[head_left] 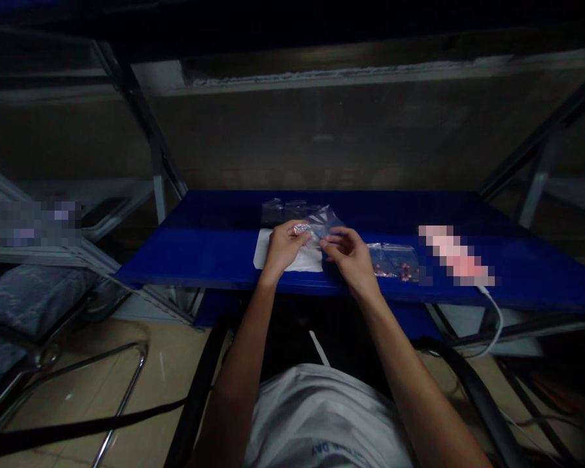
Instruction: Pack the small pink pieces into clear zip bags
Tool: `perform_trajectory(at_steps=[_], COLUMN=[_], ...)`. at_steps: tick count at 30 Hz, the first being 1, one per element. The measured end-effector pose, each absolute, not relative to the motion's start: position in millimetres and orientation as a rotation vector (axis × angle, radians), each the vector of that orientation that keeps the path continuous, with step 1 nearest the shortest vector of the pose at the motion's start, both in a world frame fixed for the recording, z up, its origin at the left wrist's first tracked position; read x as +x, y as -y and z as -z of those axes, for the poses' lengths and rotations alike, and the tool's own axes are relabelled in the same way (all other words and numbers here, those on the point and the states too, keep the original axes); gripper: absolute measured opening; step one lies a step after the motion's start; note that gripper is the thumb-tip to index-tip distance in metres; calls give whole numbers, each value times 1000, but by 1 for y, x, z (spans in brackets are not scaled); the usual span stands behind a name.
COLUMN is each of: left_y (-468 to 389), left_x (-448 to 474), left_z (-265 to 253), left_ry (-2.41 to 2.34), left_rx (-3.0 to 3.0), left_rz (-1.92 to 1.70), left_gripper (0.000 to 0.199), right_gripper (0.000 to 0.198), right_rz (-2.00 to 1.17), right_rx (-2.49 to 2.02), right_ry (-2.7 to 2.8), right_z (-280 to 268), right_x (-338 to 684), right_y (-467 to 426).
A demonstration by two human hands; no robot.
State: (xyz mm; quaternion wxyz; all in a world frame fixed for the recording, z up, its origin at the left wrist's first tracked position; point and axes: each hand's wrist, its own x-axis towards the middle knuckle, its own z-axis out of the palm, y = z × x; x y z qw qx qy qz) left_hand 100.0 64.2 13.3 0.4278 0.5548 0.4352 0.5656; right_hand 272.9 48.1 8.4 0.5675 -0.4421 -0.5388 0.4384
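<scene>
Blue is the colour of the long flat table top (214,253) that runs across the middle of the frame. Just above it, in the centre, the left hand (285,250) and the right hand (351,257) are close together, and both pinch a small clear plastic bag (322,227) between thumb and fingers. The left hand's fingertips also press on something small and shiny pink (302,229) at the bag's edge; it is too small to tell what it is. Under the left hand lies a white sheet of paper (268,257), flat on the table. Behind the hands, a few more clear empty bags (283,209) lie in a loose pile. Right of the right hand rests another clear bag with small pink bits inside (394,261). A white cable (494,318) hangs off the table's edge at the right.
</scene>
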Motion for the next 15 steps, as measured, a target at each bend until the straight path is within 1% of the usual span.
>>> perform_trajectory(at_steps=[2, 3, 5, 7, 9, 10, 12, 13, 15], left_y=[-66, -68, -72, -75, -79, -80, -82, -84, -87], left_x=[94, 92, 88, 88, 90, 91, 93, 93, 94], left_z=[-20, -25, -36, -48, -59, -64, -71, -73, -76], left_ry=[-1079, -1079, -1072, -1060, -1050, -1045, -1041, -1043, -1050], left_rx=[1502, 1572, 1690, 1737, 1719, 1697, 1651, 1639, 1654], left_rz=[-1300, -1234, -1153, -1179, -1256, -1291, -1325, -1321, -1281], left_gripper=[27, 27, 33, 42, 47, 45, 36, 29, 18], right_gripper=[58, 54, 39, 29, 32, 39, 51, 52, 39], right_rz=[-971, -966, -1020, -1097, -1160, -1191, -1253, -1278, -1297], right_rx=[-1039, -1034, -1025, -1010, -998, -997, -1015, -1029, -1053], right_ry=[1272, 1328, 1486, 1560, 1505, 1460, 1412, 1416, 1447], right_z=[-17, -23, -32, -40, -46, -49, -53, -54, -57], right_x=[284, 289, 299, 304, 306, 306, 305, 304, 303], right_y=[-50, -52, -58, -63, -65, -65, -65, -65, -64])
